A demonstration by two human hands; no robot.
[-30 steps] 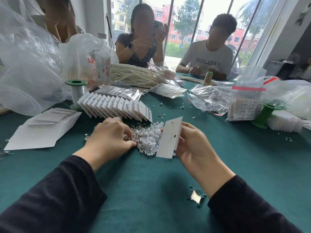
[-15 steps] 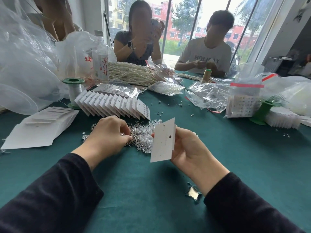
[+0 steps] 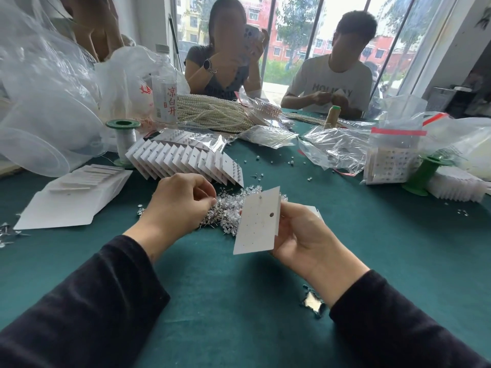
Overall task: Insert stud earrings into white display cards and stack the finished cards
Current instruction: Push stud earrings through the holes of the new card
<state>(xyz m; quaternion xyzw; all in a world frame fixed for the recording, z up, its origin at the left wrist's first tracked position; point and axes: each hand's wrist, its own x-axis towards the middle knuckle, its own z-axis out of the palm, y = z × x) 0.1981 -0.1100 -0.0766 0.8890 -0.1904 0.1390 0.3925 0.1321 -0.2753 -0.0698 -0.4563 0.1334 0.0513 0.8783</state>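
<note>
- Table [image 3: 239, 301]: covered in a teal-green cloth; fills the lower and middle frame.
- Windows [image 3: 329, 11]: tall panes divided by dark frames, spanning the upper centre behind the table's far edge.
- Exterior: red-brick buildings [image 3: 385, 46] and green trees [image 3: 297, 19], seen through the glass.
- Wall [image 3: 462, 62]: white, at upper right.
- Light: bright, even daylight entering from the windows.

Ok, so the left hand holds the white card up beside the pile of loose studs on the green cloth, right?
No. In the head view the right hand holds the white card up beside the pile of loose studs on the green cloth; the left hand is at the pile.
</note>
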